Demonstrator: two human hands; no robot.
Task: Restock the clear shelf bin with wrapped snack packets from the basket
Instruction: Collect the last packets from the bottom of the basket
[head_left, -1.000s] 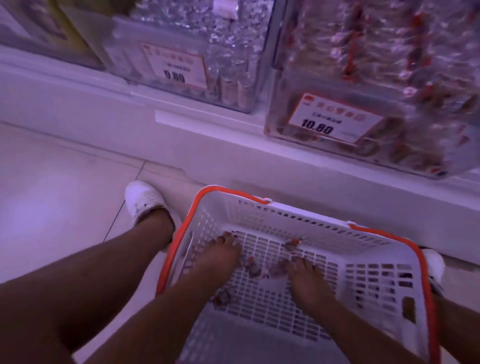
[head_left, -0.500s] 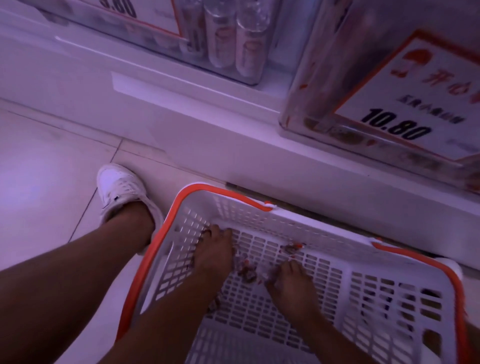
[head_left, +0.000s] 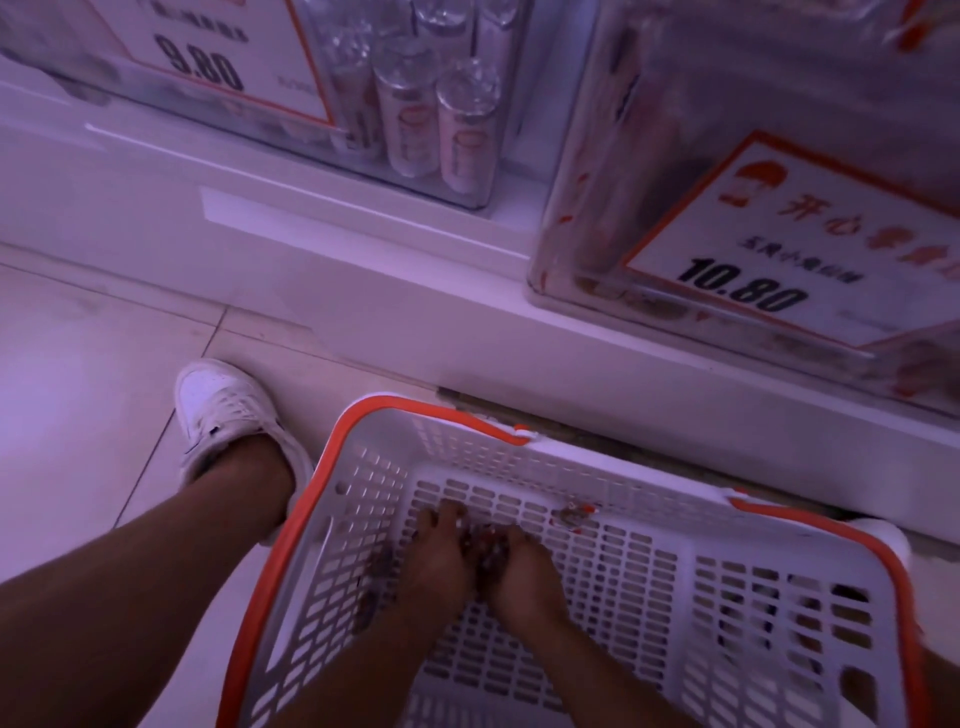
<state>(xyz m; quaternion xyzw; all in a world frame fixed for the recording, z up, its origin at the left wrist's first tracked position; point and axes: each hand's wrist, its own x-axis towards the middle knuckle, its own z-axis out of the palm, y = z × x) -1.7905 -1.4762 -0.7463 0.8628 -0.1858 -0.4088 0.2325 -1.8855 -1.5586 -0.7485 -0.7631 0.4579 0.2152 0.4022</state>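
Head view: both hands scooping the last snack packets off the basket floor.

Inside the basket (head_left: 779, 525), the left hand (head_left: 434, 564) and right hand (head_left: 522, 569) cup together, fingers curled round a packet cluster (head_left: 485, 543). One stray packet (head_left: 571, 514) lies just beyond. Loose packets may spill on the lift to the clear bin (head_left: 597, 218) above the basket.

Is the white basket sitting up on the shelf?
No, the white plastic basket with the orange rim sits on the tiled floor below the white shelf ledge.
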